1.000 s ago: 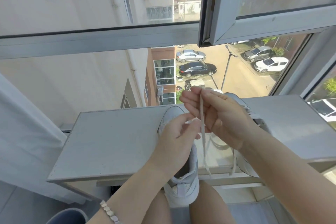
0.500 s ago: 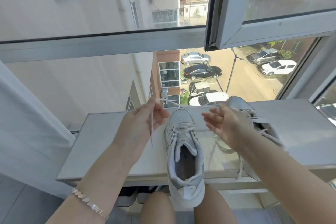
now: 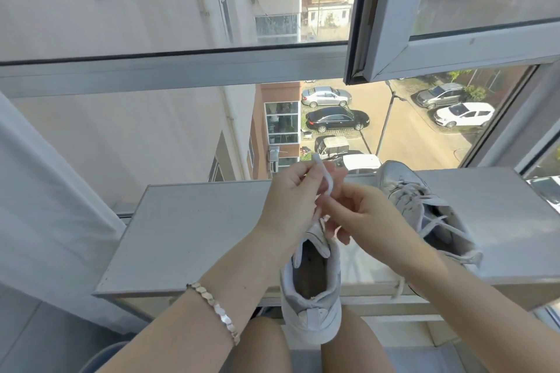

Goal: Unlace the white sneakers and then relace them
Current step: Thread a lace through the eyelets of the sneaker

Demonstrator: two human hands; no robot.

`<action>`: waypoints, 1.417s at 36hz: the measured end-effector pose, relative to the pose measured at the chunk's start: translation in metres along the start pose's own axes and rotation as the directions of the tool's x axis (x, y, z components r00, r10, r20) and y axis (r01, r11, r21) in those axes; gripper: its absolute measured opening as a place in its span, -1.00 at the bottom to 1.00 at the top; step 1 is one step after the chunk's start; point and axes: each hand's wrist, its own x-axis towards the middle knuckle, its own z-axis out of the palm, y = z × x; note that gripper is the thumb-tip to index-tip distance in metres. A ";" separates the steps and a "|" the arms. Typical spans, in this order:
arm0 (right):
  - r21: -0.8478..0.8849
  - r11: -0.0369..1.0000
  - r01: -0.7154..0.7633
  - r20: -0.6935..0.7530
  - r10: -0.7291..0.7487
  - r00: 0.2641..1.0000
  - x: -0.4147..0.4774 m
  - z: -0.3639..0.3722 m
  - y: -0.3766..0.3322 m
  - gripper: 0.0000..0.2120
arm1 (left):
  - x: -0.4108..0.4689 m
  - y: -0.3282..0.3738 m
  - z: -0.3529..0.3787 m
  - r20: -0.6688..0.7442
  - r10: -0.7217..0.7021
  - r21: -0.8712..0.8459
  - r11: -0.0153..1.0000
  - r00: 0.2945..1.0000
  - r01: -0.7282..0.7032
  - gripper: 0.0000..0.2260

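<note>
A white sneaker (image 3: 312, 297) stands on the grey sill table (image 3: 188, 230), heel toward me and hanging over the front edge above my knees. Both hands meet above its tongue. My left hand (image 3: 291, 203) pinches a white lace (image 3: 325, 177) that curves up in a loop above the fingers. My right hand (image 3: 360, 215) pinches the same lace just below that loop. The toe and eyelets of this sneaker are hidden behind my hands. A second white sneaker (image 3: 424, 206) lies at the right with loose laces spread over it.
A window frame (image 3: 169, 70) runs across behind the table, and an open sash (image 3: 394, 39) juts inward at the upper right. A white curtain (image 3: 45, 206) hangs at the left. A blue rim (image 3: 103, 357) shows at the lower left.
My hands were apart half a second ago, pulling the lace ends out sideways. They have come together over the sneaker's tongue, both pinching the lace into a raised loop.
</note>
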 end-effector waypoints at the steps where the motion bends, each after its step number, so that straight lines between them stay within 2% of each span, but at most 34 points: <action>1: 0.102 0.994 -0.030 -0.016 0.031 0.999 0.001 -0.002 0.000 -0.82 | 0.001 -0.002 -0.002 -0.006 0.025 0.093 0.995 1.000 -0.024 -0.80; 3: 0.326 0.942 -0.078 -0.066 0.105 0.992 0.003 -0.009 -0.001 -0.85 | 0.002 -0.011 -0.009 0.011 0.070 0.312 0.947 0.997 -0.070 -0.70; 5: 0.464 0.882 -0.081 -0.123 0.155 0.980 0.005 -0.016 0.001 -0.89 | -0.001 -0.021 -0.016 0.046 0.052 0.483 0.873 0.998 -0.068 -0.59; 8: 0.431 0.902 -0.039 -0.197 0.136 0.971 0.007 -0.026 0.012 -0.92 | -0.012 -0.035 -0.024 0.131 -0.010 0.631 0.772 0.991 -0.076 -0.49; 10: 0.414 0.910 -0.032 -0.195 0.123 0.973 0.007 -0.030 0.019 -0.93 | -0.018 -0.046 -0.027 0.218 -0.028 0.739 0.658 0.975 -0.146 -0.39; 12: 0.410 0.911 -0.046 -0.169 0.125 0.978 0.006 -0.029 0.024 -0.83 | -0.022 -0.055 -0.028 0.285 0.004 0.784 0.575 0.959 -0.235 -0.36; 15: 0.393 0.919 -0.035 -0.128 0.093 0.987 0.009 -0.020 0.028 -0.79 | -0.023 -0.060 -0.031 0.193 0.189 0.741 0.615 0.963 -0.269 -0.59; 18: 0.406 0.913 -0.038 -0.122 0.095 0.988 0.013 -0.008 0.032 -0.83 | -0.026 -0.066 -0.030 0.078 0.289 0.748 0.616 0.954 -0.247 -0.74; 22: 0.289 0.956 -0.057 -0.165 0.108 0.980 0.017 0.005 0.036 -0.97 | -0.032 -0.076 -0.024 0.005 0.341 0.728 0.643 0.940 -0.237 -0.72; 28: 0.175 0.983 -0.062 -0.197 0.097 0.976 0.021 0.012 0.041 -0.93 | -0.037 -0.088 -0.023 -0.041 0.420 0.719 0.642 0.907 -0.265 -0.74; 35: 0.045 0.999 -0.001 -0.220 0.011 0.976 0.015 0.016 0.045 -0.93 | -0.049 -0.096 -0.021 -0.045 0.493 0.734 0.607 0.869 -0.305 -0.66; 38: 0.010 1.000 0.023 -0.216 -0.020 0.976 0.012 0.016 0.048 -0.90 | -0.051 -0.096 -0.021 -0.046 0.511 0.752 0.583 0.858 -0.307 -0.72; 46: -0.172 0.981 0.088 -0.167 -0.117 0.979 0.008 0.014 0.046 -0.92 | -0.052 -0.098 -0.020 -0.043 0.520 0.757 0.574 0.853 -0.311 -0.66; 51: -0.426 0.901 0.077 -0.105 -0.134 0.985 0.016 0.016 0.037 -0.89 | -0.051 -0.098 -0.019 -0.076 0.492 0.734 0.617 0.867 -0.285 -0.67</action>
